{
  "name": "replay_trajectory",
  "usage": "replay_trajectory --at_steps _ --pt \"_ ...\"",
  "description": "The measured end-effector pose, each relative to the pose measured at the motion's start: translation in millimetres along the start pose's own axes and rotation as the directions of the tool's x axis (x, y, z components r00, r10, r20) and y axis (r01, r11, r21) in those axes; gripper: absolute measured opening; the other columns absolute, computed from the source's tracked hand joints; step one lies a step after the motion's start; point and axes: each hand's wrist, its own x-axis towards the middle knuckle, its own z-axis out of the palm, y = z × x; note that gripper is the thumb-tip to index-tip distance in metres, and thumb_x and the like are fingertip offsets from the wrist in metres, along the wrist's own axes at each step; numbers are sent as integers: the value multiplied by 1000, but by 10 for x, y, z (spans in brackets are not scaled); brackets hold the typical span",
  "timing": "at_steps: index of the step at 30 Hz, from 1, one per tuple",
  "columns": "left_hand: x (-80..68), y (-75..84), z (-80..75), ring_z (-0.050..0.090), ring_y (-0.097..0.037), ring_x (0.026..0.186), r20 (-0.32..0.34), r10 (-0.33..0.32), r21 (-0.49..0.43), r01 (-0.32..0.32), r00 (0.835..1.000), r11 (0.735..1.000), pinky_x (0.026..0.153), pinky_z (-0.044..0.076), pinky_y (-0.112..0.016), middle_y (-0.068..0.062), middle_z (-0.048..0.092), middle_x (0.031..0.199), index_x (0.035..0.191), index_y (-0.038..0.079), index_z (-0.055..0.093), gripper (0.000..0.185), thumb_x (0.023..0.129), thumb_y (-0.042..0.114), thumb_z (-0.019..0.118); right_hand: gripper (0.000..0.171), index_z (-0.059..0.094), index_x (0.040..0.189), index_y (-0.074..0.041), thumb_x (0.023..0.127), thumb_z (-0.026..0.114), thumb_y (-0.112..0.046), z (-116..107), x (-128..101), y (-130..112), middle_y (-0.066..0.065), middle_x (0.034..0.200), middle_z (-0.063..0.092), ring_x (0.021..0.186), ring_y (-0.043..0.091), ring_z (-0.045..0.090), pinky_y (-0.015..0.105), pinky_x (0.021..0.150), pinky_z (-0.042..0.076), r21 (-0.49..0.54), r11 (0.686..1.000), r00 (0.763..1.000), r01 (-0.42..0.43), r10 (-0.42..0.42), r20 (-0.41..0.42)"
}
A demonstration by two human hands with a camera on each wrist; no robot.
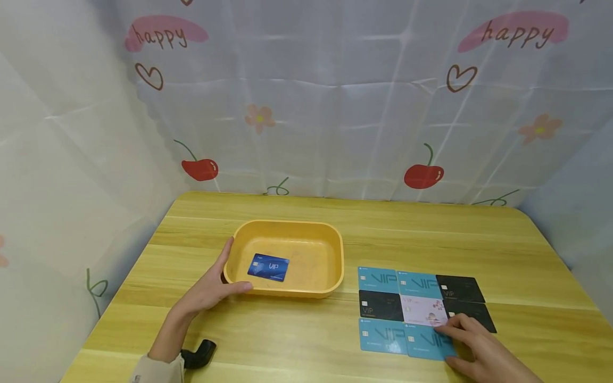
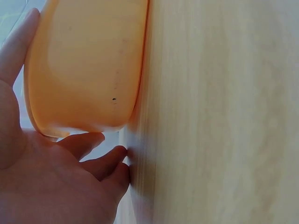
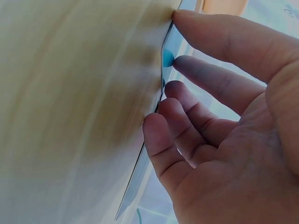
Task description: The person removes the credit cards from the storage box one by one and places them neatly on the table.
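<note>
My left hand (image 1: 209, 290) holds the near left corner of a yellow plastic tray (image 1: 306, 292), thumb on the front rim and fingers along the left side. A dark blue VIP card (image 1: 268, 267) lies inside the tray. To the right, several VIP cards lie side by side in rows. My right hand (image 1: 474, 346) pinches the teal card (image 1: 426, 342) at the near end, thumb at its lower edge and forefinger at its upper edge. Just behind it lies a white card with pink flowers (image 1: 421, 310); a black card (image 1: 471, 315) is partly covered by the fingers.
More teal cards (image 1: 378, 279) and black cards (image 1: 380, 306) make up the group. A black curved object (image 1: 199, 355) lies beside my left sleeve. The wood-grain table (image 1: 297, 340) ends at a printed curtain (image 1: 330, 122) behind and on both sides.
</note>
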Motion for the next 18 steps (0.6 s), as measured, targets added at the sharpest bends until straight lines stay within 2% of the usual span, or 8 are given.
replay_trajectory --at_steps 6,13,18 --pt "-3 1 7 16 -35 145 2 1 -1 -1 1000 1000 113 17 -55 -10 -10 164 158 19 -13 116 87 25 78 46 71 120 -1 79 83 -19 -9 -34 37 2 104 48 91 22 44 22 71 45 37 999 1000 9 -10 23" --pt "-7 -3 10 16 -37 145 -1 0 12 0 1000 1000 112 19 -56 -12 -9 164 158 19 -12 115 87 25 78 49 67 124 3 81 81 -16 -13 -41 79 3 101 47 90 22 45 21 67 43 100 995 999 -26 21 50" --pt "-2 1 5 17 -37 145 0 -4 7 4 1000 1000 112 18 -55 -12 -10 163 158 19 -12 115 87 25 78 50 65 127 4 84 78 -17 -21 -69 110 2 100 45 86 13 44 22 65 41 95 995 999 -18 13 50"
